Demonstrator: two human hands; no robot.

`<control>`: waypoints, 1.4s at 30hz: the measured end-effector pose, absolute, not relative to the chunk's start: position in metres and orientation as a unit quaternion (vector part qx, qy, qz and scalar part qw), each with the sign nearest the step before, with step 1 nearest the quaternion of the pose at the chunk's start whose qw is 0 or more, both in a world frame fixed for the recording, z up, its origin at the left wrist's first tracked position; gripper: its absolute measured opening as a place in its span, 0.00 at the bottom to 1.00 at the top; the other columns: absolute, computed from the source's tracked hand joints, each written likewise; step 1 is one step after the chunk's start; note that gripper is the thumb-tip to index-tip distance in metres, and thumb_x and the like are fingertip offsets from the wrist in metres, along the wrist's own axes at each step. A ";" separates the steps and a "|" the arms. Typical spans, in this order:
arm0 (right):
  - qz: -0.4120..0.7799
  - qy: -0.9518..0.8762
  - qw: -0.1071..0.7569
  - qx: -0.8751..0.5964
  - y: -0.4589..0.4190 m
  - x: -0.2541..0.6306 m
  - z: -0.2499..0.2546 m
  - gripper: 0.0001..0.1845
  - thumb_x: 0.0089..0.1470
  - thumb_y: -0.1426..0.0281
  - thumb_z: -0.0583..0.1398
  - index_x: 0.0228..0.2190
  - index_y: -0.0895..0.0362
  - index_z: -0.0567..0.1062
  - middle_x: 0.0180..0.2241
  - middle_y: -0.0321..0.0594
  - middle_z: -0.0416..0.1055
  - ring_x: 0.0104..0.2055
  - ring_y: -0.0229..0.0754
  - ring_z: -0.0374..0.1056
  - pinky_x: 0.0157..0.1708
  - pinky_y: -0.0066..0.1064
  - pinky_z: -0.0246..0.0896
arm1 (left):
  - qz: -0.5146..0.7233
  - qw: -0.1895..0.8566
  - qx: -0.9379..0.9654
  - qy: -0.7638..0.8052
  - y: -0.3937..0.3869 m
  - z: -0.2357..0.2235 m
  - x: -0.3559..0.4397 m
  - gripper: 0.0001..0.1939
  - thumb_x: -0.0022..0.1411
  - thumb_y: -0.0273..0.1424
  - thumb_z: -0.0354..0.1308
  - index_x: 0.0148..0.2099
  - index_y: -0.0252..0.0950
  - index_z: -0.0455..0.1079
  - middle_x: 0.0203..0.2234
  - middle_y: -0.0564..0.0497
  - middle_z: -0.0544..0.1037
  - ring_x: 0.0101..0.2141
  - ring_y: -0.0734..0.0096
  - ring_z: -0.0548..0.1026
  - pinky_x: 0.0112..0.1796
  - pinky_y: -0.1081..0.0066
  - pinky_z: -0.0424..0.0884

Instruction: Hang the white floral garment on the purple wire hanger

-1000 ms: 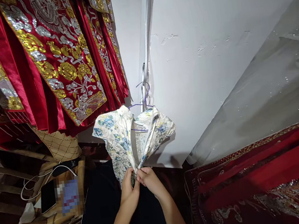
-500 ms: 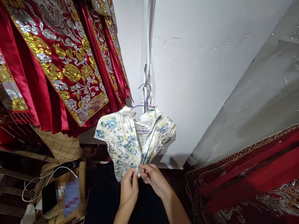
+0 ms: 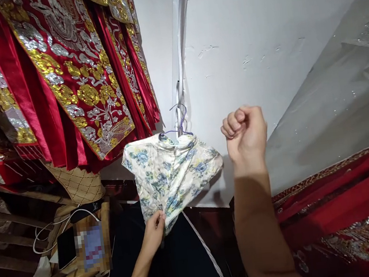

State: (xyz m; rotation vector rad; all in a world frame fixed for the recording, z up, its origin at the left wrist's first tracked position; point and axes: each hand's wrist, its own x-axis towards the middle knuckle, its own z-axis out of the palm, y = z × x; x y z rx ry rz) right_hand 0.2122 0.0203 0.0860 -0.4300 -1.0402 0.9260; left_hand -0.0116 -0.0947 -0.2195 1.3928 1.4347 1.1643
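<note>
A small white dress with blue and yellow flowers (image 3: 172,175) hangs on a purple wire hanger (image 3: 179,121) against the white wall. My left hand (image 3: 153,233) pinches the dress's lower edge. My right hand (image 3: 245,133) is raised to the right of the dress, apart from it, with the fingers curled into a tight fist. Whatever it holds, if anything, is too small to see. The dress's front now lies closed and flat.
Red robes with gold and silver embroidery (image 3: 74,75) hang at the upper left. A phone (image 3: 66,254) with a white cable lies on wooden furniture at the lower left. Dark fabric (image 3: 172,268) lies below the dress. Red embroidered cloth (image 3: 346,213) and sheer sequinned fabric (image 3: 339,94) fill the right.
Both hands were pinching the dress's bottom seam together. My right hand has let go and risen up to the right, and the dress's two halves have come together.
</note>
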 end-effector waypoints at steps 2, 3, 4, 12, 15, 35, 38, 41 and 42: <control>0.389 -0.514 0.720 -0.255 0.019 0.208 0.059 0.16 0.57 0.66 0.58 0.20 0.54 0.62 0.17 0.27 0.55 0.17 0.30 0.52 0.17 0.22 0.47 | 0.463 0.412 0.555 0.555 -0.098 -0.223 -0.006 0.17 0.66 0.45 0.51 0.34 0.37 0.67 0.27 0.54 0.67 0.32 0.68 0.67 0.36 0.72 0.62; 0.384 -0.535 0.693 -0.295 0.019 0.202 0.038 0.15 0.56 0.66 0.59 0.20 0.54 0.64 0.17 0.28 0.58 0.17 0.30 0.52 0.17 0.23 0.46 | 0.464 0.416 0.557 0.550 -0.100 -0.224 -0.001 0.17 0.67 0.45 0.51 0.34 0.37 0.66 0.27 0.54 0.66 0.31 0.69 0.66 0.36 0.72 0.62; 0.393 -0.573 0.628 -0.352 0.020 0.193 0.016 0.14 0.56 0.64 0.59 0.22 0.55 0.67 0.18 0.30 0.62 0.18 0.31 0.53 0.17 0.24 0.46 | 0.463 0.421 0.557 0.545 -0.102 -0.225 0.005 0.18 0.67 0.45 0.51 0.33 0.37 0.65 0.26 0.54 0.65 0.31 0.69 0.65 0.35 0.72 0.61; 0.221 -0.673 0.435 -0.556 0.050 0.147 -0.080 0.21 0.59 0.53 0.54 0.22 0.53 0.63 0.16 0.31 0.61 0.20 0.38 0.56 0.23 0.29 0.45 | 0.418 0.449 0.582 0.534 -0.115 -0.219 0.026 0.18 0.69 0.45 0.48 0.33 0.37 0.60 0.27 0.55 0.60 0.32 0.70 0.61 0.35 0.72 0.59; 0.192 -0.674 0.426 -0.572 0.057 0.147 -0.084 0.23 0.60 0.52 0.53 0.21 0.53 0.60 0.17 0.32 0.59 0.21 0.38 0.55 0.25 0.29 0.42 | 0.413 0.446 0.583 0.539 -0.114 -0.217 0.021 0.17 0.70 0.45 0.47 0.33 0.37 0.59 0.27 0.55 0.59 0.31 0.70 0.60 0.35 0.72 0.58; 0.305 -0.625 0.498 -0.518 0.053 0.141 -0.111 0.17 0.60 0.54 0.52 0.26 0.51 0.60 0.17 0.29 0.51 0.19 0.38 0.46 0.23 0.30 0.37 | 0.393 0.467 0.595 0.523 -0.114 -0.215 0.020 0.18 0.70 0.44 0.46 0.31 0.38 0.55 0.25 0.56 0.59 0.29 0.70 0.61 0.33 0.72 0.57; 0.403 -0.601 0.504 -0.472 0.049 0.143 -0.104 0.18 0.58 0.55 0.53 0.22 0.51 0.57 0.18 0.29 0.52 0.19 0.36 0.47 0.21 0.29 0.41 | 0.395 0.458 0.592 0.533 -0.116 -0.221 0.017 0.18 0.70 0.44 0.46 0.31 0.38 0.56 0.25 0.56 0.60 0.29 0.70 0.62 0.33 0.73 0.58; 0.496 -0.570 0.503 -0.419 0.043 0.150 -0.085 0.16 0.56 0.57 0.53 0.22 0.51 0.58 0.17 0.28 0.51 0.17 0.34 0.45 0.18 0.28 0.42 | 0.405 0.430 0.589 0.551 -0.113 -0.228 0.012 0.17 0.69 0.44 0.47 0.31 0.38 0.57 0.25 0.56 0.60 0.29 0.70 0.62 0.33 0.73 0.58; 0.519 -0.560 0.504 -0.403 0.041 0.154 -0.075 0.15 0.55 0.57 0.53 0.22 0.52 0.59 0.16 0.27 0.50 0.16 0.34 0.43 0.17 0.27 0.40 | 0.411 0.417 0.590 0.557 -0.112 -0.229 0.010 0.17 0.69 0.44 0.48 0.32 0.38 0.58 0.25 0.55 0.61 0.29 0.70 0.62 0.33 0.73 0.59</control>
